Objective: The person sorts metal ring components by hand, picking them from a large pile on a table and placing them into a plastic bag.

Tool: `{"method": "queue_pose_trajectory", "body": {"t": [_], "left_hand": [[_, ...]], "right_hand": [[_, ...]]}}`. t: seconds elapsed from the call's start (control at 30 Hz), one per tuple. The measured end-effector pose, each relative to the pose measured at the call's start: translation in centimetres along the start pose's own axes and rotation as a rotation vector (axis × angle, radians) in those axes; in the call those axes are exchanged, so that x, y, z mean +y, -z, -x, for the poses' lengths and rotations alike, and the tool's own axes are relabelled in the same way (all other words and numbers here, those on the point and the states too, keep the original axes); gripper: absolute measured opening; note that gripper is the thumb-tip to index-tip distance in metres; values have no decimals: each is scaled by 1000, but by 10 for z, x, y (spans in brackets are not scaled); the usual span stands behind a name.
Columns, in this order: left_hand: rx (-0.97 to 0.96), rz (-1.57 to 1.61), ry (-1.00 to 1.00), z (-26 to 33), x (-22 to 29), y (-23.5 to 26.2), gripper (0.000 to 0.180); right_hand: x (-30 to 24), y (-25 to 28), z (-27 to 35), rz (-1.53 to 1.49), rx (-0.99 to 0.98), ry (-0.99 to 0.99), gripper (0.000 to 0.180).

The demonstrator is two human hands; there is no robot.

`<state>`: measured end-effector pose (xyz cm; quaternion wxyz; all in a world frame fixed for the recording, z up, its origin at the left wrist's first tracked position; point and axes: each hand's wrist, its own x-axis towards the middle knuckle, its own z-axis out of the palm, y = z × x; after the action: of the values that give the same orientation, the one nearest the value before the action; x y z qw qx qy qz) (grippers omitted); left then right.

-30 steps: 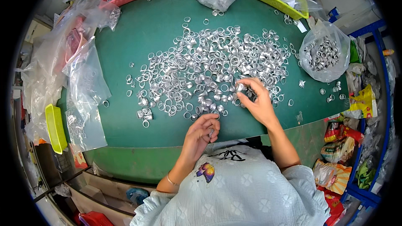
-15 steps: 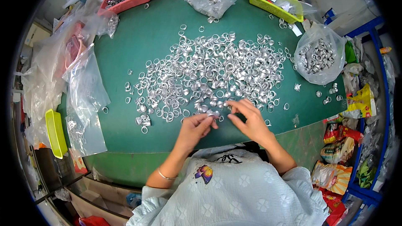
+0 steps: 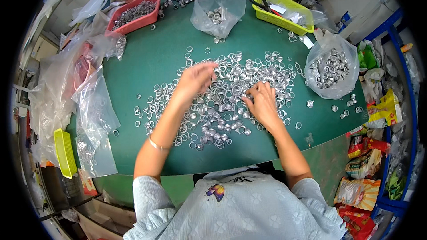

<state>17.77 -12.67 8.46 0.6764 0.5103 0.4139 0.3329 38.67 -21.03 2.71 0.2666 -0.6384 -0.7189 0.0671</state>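
Note:
A wide heap of silver-coloured metal rings [image 3: 222,100] is spread over the middle of the green table. Above its left part is my left hand [image 3: 195,80], blurred by motion, its fingers pointing right; whether they grip anything does not show. My right hand [image 3: 263,102] is down at the right part of the heap. Its fingers are bent with thumb and forefinger close together among the rings, and what lies between them is hidden.
Clear plastic bags of rings stand at the back [image 3: 218,11] and right [image 3: 332,69]. Also at the back are a red basket [image 3: 135,20] of small metal pieces and a yellow-green basket [image 3: 284,20] with pliers [image 3: 264,5]. Plastic sheeting [image 3: 95,120] covers the left side.
Both hands have moved from the near edge of the heap further out over it, the left one much farther. The whole view has shifted slightly. Rings now lie nearer the front edge.

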Motion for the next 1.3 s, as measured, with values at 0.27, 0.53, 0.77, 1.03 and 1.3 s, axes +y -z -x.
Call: {"method": "queue_pose_trajectory", "body": {"t": [0.27, 0.53, 0.77, 1.03, 1.3], "left_hand": [[34, -1016, -400, 111, -67, -38, 38], [300, -1208, -326, 121, -89, -22, 40], [445, -1144, -268, 126, -91, -11, 45], [592, -1160, -210, 140, -97, 4, 52], [599, -876, -308, 144, -88, -20, 38]], "right_hand": [[7, 19, 25, -275, -169, 183, 19], [-12, 11, -5, -70, -172, 240, 47], [-26, 27, 30, -150, -575, 377, 53], [-12, 30, 10, -429, -245, 129, 14], [-53, -51, -55, -183, -59, 332, 18]]}}
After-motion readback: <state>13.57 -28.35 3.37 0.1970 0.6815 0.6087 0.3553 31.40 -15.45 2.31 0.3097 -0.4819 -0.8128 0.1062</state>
